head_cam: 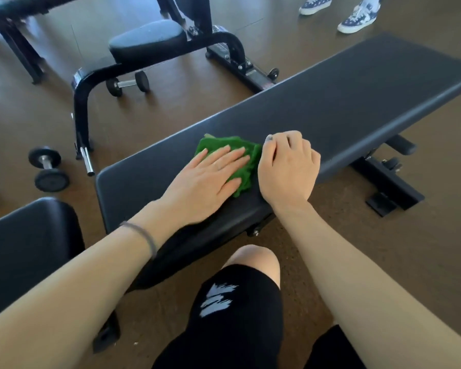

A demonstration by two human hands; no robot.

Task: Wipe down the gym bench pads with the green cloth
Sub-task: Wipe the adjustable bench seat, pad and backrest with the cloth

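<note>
A long black bench pad (343, 102) runs from the lower left to the upper right of the head view. The green cloth (244, 166) lies crumpled on its near part. My left hand (210, 177) lies flat on the cloth with straight fingers, pressing it onto the pad. My right hand (288, 166) rests on the pad just right of the cloth with its fingers curled under; its fingertips are hidden, so whether it pinches the cloth's edge is unclear. A second black pad (30, 243) sits at the lower left.
Two small dumbbells lie on the brown floor, one (48, 169) at the left and one (128, 83) under another black bench (147, 41) behind. The long bench's metal foot (394, 193) sticks out at the right. A person's patterned sneakers (357, 20) stand top right. My knee (253, 262) is below the bench.
</note>
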